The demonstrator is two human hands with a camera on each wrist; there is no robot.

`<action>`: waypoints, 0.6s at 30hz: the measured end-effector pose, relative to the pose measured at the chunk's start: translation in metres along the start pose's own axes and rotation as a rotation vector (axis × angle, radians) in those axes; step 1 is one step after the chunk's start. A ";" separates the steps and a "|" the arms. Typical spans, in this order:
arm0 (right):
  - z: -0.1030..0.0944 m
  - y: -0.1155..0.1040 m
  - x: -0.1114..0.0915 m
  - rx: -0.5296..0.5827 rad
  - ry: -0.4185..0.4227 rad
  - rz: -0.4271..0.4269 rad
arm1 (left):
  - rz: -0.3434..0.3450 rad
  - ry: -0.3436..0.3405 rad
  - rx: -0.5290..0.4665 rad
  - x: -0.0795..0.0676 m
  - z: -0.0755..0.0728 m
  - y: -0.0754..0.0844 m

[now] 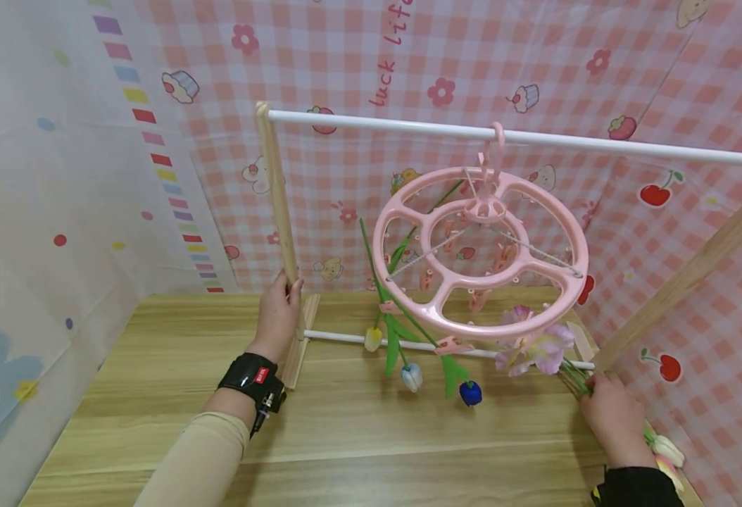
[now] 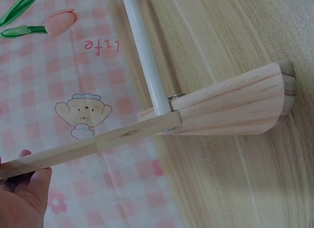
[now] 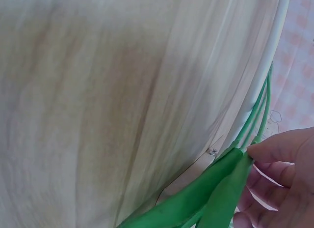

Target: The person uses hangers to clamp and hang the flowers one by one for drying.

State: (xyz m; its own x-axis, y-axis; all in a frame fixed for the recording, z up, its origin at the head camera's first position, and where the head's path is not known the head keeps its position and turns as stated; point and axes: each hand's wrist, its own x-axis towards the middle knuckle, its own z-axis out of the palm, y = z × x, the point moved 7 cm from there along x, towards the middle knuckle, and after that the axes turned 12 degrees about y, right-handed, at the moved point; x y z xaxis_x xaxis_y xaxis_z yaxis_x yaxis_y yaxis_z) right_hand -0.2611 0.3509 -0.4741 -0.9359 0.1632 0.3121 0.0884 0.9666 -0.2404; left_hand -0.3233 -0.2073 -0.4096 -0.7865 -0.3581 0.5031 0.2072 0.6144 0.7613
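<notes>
My left hand grips the lower part of a wooden post of a drying rack, its fingers around the wood. My right hand pinches a bunch of green artificial tulip stems between thumb and fingers, near the rack's right foot. White and pink tulip heads show beside the right wrist. A round pink clip hanger hangs by its hook from the white top rod. Yellow, pale blue and dark blue tulips hang head down from it.
Purple flowers are below the hanger's right side. A white lower rod joins the rack's feet. Pink checked cloth covers the walls behind and to the right of the wooden table.
</notes>
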 end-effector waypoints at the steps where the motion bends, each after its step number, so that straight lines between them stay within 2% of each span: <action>1: -0.001 0.000 0.000 0.003 0.016 0.001 | 0.002 0.003 0.003 0.000 0.000 0.000; 10: -0.013 -0.004 0.001 0.071 0.180 -0.003 | 0.001 0.004 0.010 0.000 0.000 0.000; 13: -0.018 -0.007 0.001 0.101 0.212 -0.007 | 0.000 0.000 0.005 0.001 0.000 0.000; 18: -0.025 -0.006 -0.001 0.158 0.270 0.031 | -0.010 -0.016 0.007 0.000 0.001 -0.001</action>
State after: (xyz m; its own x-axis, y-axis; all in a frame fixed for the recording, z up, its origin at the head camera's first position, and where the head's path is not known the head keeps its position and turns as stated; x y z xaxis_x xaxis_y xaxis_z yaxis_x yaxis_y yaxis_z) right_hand -0.2522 0.3495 -0.4494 -0.8076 0.2592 0.5297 0.0416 0.9210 -0.3873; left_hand -0.3235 -0.2072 -0.4104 -0.7981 -0.3530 0.4884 0.1949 0.6157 0.7635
